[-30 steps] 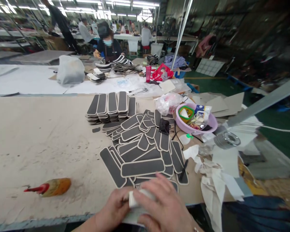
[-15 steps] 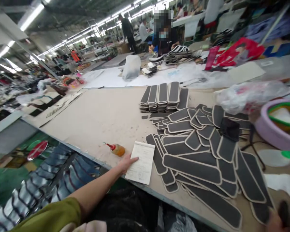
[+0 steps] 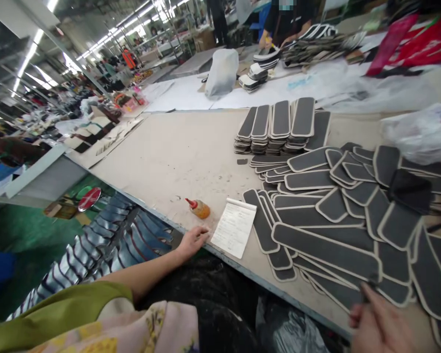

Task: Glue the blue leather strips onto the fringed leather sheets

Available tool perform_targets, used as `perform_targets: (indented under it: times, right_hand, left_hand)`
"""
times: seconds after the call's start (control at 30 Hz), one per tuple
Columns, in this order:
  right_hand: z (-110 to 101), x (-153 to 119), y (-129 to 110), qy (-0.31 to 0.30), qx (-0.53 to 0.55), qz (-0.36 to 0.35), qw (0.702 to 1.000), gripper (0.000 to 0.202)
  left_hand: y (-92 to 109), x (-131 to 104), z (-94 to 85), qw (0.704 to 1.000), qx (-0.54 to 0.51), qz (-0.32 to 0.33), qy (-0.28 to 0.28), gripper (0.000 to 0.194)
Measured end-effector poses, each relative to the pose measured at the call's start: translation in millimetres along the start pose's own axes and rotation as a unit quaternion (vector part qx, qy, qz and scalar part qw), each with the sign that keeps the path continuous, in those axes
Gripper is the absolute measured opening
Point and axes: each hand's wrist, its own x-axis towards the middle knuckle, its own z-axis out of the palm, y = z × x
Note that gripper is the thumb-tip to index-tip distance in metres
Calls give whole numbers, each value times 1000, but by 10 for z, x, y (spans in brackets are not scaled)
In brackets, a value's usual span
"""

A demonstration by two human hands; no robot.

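My left hand (image 3: 193,242) rests on the table's front edge, fingers loosely bent and apart, holding nothing. Just right of it lies a white notepad (image 3: 234,228) with writing on its page. A small glue bottle (image 3: 200,209) with orange contents and a red nozzle lies tipped behind that hand. At lower right, my right hand (image 3: 380,318) is blurred by motion, its fingers closed around a small dark thing I cannot make out. Under and beyond it spread loose dark grey pieces with cream borders (image 3: 325,247), long with rounded ends.
Neat stacks of similar grey pieces (image 3: 281,120) stand behind the loose pile. Plastic bags (image 3: 422,130) lie at right. Across the table a person (image 3: 286,24) works beside striped pieces (image 3: 266,59). Curved bluish pieces (image 3: 106,235) lie below the table at left.
My left hand has come off the notepad to the table edge on its left. My right hand has moved inward over the loose pieces. The view has tilted down and shifted left.
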Motion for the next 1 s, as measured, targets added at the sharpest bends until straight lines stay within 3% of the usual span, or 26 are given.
perform_targets:
  times: [0.1, 0.17, 0.23, 0.33, 0.5, 0.73, 1.0]
  right_hand:
    - [473, -359, -470, -112, 46, -75, 990, 44]
    - [873, -543, -664, -135, 61, -114, 982, 46]
    - [1231, -659, -745, -145, 62, -152, 976, 50]
    - [1570, -714, -716, -160, 57, -192, 967, 53]
    - [1734, -632, -554, -217, 22, -232, 948, 54]
    - [1857, -543, -436, -258, 20, -290, 921, 33]
    - [1883, -579, -494, -233, -32, -311, 921, 24]
  left_hand:
    - [-91, 56, -288, 998, 22, -4, 59, 45]
    - [-130, 233, -355, 996, 20, 8, 81, 66]
    - [-154, 445, -323, 997, 5, 32, 75, 81]
    - [-184, 690, -190, 996, -25, 68, 45, 83]
    - [-247, 853, -65, 994, -58, 89, 24, 71]
    - [-324, 1093, -144, 989, -91, 117, 29, 69]
    - [-335, 1806, -337, 967, -97, 220, 79, 69]
